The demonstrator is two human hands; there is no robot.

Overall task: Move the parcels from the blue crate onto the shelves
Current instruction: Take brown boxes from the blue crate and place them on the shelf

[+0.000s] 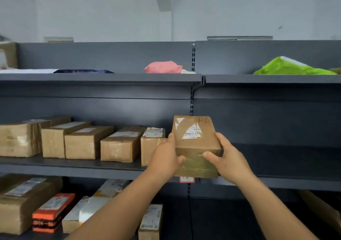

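A brown cardboard parcel [195,138] with a white label and a handwritten mark is held in front of the middle shelf [110,167], just right of a row of boxes. My left hand [164,156] grips its left side with the thumb on the front face. My right hand [227,158] grips its right side, thumb across the taped front. The parcel's lower edge is at the level of the shelf's front lip. The blue crate is out of view.
Several brown boxes [120,143] line the middle shelf at left; its right bay [286,158] is dark. The top shelf [101,78] carries a pink bag [163,67], a green bag [287,67] and flat mailers. The bottom shelf holds boxes and an orange package [53,210].
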